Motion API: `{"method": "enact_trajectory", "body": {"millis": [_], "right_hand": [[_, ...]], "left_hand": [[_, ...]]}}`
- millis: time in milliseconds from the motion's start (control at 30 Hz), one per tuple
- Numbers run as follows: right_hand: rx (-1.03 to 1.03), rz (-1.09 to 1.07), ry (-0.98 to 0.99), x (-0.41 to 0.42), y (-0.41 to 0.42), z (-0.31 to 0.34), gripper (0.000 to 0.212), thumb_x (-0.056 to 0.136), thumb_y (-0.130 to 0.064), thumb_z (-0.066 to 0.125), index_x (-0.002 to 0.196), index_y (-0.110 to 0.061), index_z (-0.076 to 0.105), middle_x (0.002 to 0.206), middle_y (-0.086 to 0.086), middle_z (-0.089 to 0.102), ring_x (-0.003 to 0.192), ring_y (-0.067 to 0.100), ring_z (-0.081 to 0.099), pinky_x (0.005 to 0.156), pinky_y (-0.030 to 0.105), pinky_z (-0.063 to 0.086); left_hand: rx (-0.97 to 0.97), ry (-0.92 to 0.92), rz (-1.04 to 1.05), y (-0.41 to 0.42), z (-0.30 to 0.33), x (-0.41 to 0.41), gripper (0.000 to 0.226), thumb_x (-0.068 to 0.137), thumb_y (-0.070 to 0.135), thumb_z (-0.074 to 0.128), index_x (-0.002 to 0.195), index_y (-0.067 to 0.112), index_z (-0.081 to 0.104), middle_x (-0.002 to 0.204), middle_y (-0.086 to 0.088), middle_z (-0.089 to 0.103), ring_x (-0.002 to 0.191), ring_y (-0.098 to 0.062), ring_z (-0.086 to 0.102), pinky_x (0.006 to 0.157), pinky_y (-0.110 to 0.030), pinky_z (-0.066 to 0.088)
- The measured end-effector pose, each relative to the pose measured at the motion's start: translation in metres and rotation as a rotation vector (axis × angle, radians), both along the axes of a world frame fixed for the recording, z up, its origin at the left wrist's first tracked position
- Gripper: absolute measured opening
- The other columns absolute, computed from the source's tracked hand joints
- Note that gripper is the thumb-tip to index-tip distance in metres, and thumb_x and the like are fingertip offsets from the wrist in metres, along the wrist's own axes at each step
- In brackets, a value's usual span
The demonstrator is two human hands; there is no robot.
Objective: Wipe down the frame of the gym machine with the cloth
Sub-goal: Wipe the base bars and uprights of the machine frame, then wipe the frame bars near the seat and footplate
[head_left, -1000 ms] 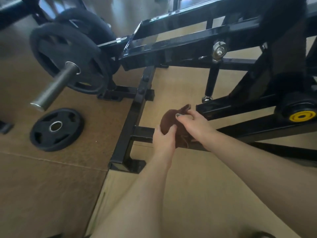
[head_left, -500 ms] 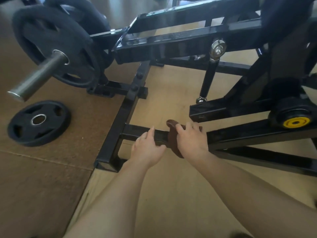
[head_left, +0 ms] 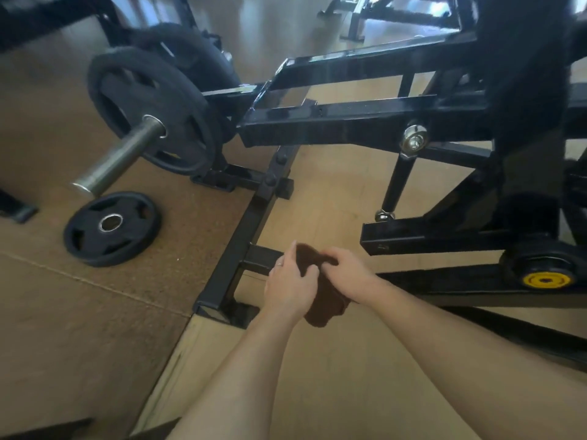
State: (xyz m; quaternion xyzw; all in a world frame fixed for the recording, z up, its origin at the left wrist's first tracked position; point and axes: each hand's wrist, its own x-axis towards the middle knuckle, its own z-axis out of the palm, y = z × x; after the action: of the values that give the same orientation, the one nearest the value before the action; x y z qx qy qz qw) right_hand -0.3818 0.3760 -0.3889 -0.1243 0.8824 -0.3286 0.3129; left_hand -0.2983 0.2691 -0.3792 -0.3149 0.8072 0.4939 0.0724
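Note:
The black steel frame (head_left: 251,230) of the gym machine spreads over the floor and rises to the right. Over its low cross bar (head_left: 260,258) both hands hold a dark brown cloth (head_left: 324,306). My left hand (head_left: 290,284) grips the cloth's left side, fingers curled into it. My right hand (head_left: 344,265) pinches its upper edge. The cloth's lower end hangs down below the hands. The stretch of bar behind the hands and cloth is hidden.
A loaded weight plate (head_left: 149,112) on a steel sleeve (head_left: 117,160) juts out at upper left. A loose plate (head_left: 111,228) lies flat on the brown mat. A roller with a yellow cap (head_left: 544,279) sits at right. An upper arm (head_left: 349,122) crosses above.
Half a second ago my left hand lay on the bar beside the cloth. It now grips the cloth together with the right hand, and the cloth hangs lower.

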Motion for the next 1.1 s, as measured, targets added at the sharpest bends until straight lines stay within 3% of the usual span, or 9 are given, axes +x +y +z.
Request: {"method": "enact_trajectory", "body": {"millis": [267,333,433,533,633,767,867,967,1100], "right_hand": [[-0.083,-0.184,-0.064,0.013,-0.020,0.101,0.026,0.103,-0.029,0.053,0.127,-0.026,0.063,0.105,0.000,0.067,0.089,0.017,0.063,0.076,0.030,0.051],[-0.135,-0.195,-0.048,0.019,-0.023,0.128,0.022,0.105,-0.024,0.053,0.124,-0.025,0.063,0.100,0.000,0.067,0.082,0.013,0.060,0.064,0.025,0.045],[-0.189,-0.253,-0.025,0.031,-0.028,0.162,0.027,0.105,-0.025,0.054,0.130,-0.022,0.063,0.107,0.000,0.068,0.087,0.014,0.062,0.068,0.023,0.050],[-0.198,-0.354,-0.119,0.053,-0.033,0.195,0.009,0.105,-0.027,0.054,0.102,-0.033,0.061,0.092,-0.007,0.064,0.086,0.015,0.063,0.078,0.036,0.058],[-0.205,-0.401,-0.203,0.082,-0.048,0.241,0.024,0.104,-0.025,0.056,0.084,-0.038,0.056,0.093,-0.002,0.067,0.085,0.017,0.065,0.072,0.034,0.057],[-0.188,-0.446,-0.331,0.117,-0.078,0.326,0.019,0.100,-0.026,0.061,0.083,-0.035,0.061,0.093,0.001,0.069,0.091,0.027,0.069,0.089,0.047,0.060],[-0.178,-0.429,-0.427,0.141,-0.098,0.398,0.007,0.100,-0.030,0.063,0.095,-0.033,0.066,0.102,0.004,0.072,0.096,0.027,0.070,0.095,0.047,0.058],[-0.192,-0.395,-0.531,0.159,-0.115,0.467,0.022,0.098,-0.035,0.065,0.119,-0.026,0.068,0.112,0.004,0.073,0.101,0.025,0.069,0.098,0.046,0.056],[-0.253,-0.306,-0.657,0.171,-0.127,0.538,0.020,0.093,-0.040,0.070,0.110,-0.030,0.068,0.109,0.001,0.075,0.100,0.022,0.071,0.095,0.043,0.057]], "left_hand": [[0.350,-0.027,0.222,-0.003,0.094,0.025,0.059,0.103,0.047,0.050,0.155,0.028,0.031,0.140,-0.005,0.058,0.123,-0.027,0.059,0.107,-0.043,0.049],[0.310,-0.044,0.191,-0.012,0.124,0.027,0.062,0.103,0.045,0.051,0.157,0.025,0.029,0.145,-0.003,0.054,0.124,-0.025,0.058,0.095,-0.033,0.052],[0.281,-0.057,0.170,-0.021,0.166,0.035,0.068,0.104,0.045,0.052,0.161,0.028,0.020,0.146,-0.002,0.053,0.114,-0.022,0.060,0.066,-0.018,0.047],[0.318,-0.090,0.178,-0.027,0.208,0.053,0.066,0.102,0.045,0.054,0.159,0.028,0.024,0.144,-0.006,0.055,0.117,-0.025,0.061,0.080,-0.029,0.055],[0.378,-0.142,0.243,-0.037,0.256,0.079,0.058,0.099,0.044,0.058,0.150,0.027,0.037,0.136,-0.006,0.059,0.112,-0.025,0.063,0.088,-0.037,0.057],[0.398,-0.175,0.312,-0.066,0.346,0.117,0.052,0.096,0.038,0.066,0.141,0.024,0.044,0.128,-0.004,0.061,0.097,-0.015,0.063,0.068,-0.027,0.054],[0.328,-0.185,0.301,-0.092,0.418,0.142,0.049,0.092,0.025,0.069,0.136,0.021,0.047,0.124,-0.004,0.061,0.095,-0.015,0.063,0.077,-0.031,0.057],[0.229,-0.184,0.308,-0.110,0.491,0.162,0.048,0.088,0.016,0.070,0.132,0.018,0.050,0.124,-0.004,0.061,0.100,-0.020,0.061,0.085,-0.034,0.054],[0.207,-0.176,0.404,-0.125,0.565,0.184,0.046,0.083,0.019,0.072,0.125,0.019,0.054,0.116,-0.002,0.063,0.094,-0.015,0.063,0.081,-0.033,0.055]]}}
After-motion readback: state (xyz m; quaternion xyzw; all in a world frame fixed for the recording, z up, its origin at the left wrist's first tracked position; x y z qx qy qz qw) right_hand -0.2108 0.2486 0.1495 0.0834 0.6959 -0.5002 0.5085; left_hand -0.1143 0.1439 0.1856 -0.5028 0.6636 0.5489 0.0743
